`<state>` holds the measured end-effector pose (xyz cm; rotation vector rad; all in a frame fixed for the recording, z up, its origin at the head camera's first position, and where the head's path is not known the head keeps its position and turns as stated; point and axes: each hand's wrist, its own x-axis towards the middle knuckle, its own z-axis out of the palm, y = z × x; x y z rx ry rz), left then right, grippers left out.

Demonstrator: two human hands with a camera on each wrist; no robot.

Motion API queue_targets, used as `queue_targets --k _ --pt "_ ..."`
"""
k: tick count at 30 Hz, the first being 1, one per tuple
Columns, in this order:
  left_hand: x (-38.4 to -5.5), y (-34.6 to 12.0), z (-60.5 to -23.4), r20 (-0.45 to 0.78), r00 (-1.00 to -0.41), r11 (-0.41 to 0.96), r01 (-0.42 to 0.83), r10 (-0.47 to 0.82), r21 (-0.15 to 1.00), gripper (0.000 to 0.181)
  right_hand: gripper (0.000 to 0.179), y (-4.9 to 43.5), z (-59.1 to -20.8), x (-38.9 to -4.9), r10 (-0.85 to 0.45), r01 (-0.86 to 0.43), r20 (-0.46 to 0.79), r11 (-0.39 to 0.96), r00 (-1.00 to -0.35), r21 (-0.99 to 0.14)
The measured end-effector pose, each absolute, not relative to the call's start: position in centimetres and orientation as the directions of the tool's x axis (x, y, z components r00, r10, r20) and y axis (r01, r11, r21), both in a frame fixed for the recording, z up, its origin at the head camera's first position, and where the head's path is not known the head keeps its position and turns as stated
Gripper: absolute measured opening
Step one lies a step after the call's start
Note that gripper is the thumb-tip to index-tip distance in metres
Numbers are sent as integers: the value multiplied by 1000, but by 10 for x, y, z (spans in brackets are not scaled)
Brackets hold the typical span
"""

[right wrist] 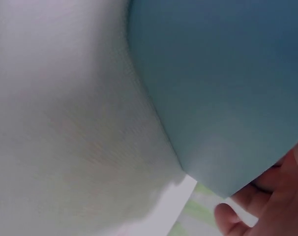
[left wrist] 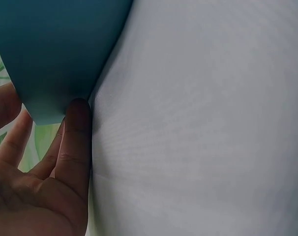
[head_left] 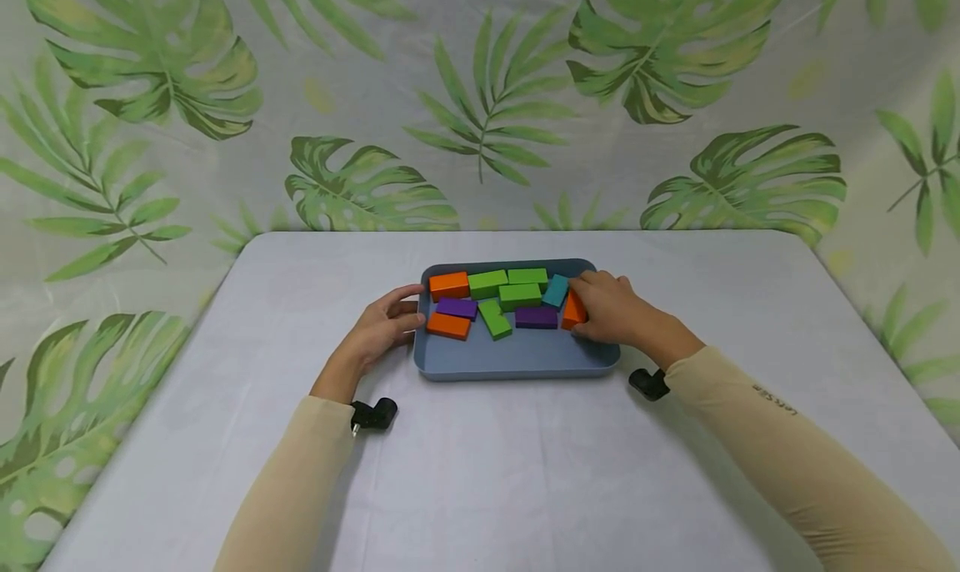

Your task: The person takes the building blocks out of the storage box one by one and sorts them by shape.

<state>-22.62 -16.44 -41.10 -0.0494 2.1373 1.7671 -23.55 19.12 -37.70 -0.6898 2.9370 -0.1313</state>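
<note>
Head view: left hand (head_left: pixel 384 325) touches one tray (head_left: pixel 510 358), right hand (head_left: pixel 617 308) pinches one of ten blocks (head_left: pixel 572 312).

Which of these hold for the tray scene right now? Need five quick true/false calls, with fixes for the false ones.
1. The tray holds blocks of four colours. True.
2. The left hand is holding a green block. False: it touches the left end of the tray.
3. The right hand is on an orange block at the tray's right end. True.
4. Only one block is purple. False: two purple blocks are visible.
5. The teal block is the only one of its colour in view. True.
</note>
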Motion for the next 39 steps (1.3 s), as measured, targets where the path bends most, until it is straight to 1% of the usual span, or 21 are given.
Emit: queue_targets --k 4,7,13,16,21,29,39 --pt "-227 -163 -412 -298 -933 214 -255 202 943 59 69 193 -375 -236 -462 -451 -74 883 -884 -126" --pt "-227 -163 -412 -300 -933 216 -257 199 942 59 67 195 -375 -238 -476 -460 -67 871 -877 -174" --pt "-226 -164 -411 -299 -934 211 -258 195 943 59 67 199 -370 -240 -503 -457 -49 818 -863 -349" --pt "-227 -164 -412 -300 -934 214 -258 194 942 59 72 200 -368 -240 -497 -434 -37 791 -867 -431" --pt "-227 -164 -412 -300 -935 216 -258 188 942 60 76 200 -365 -239 -470 -392 -25 762 -882 -516" --pt "-225 -165 -411 -292 -934 210 -249 205 945 61 72 202 -361 -238 -478 -394 2 721 -878 -570" --pt "-224 -165 -409 -291 -933 206 -248 211 947 63 72 205 -354 -240 -479 -386 -5 715 -878 -583"
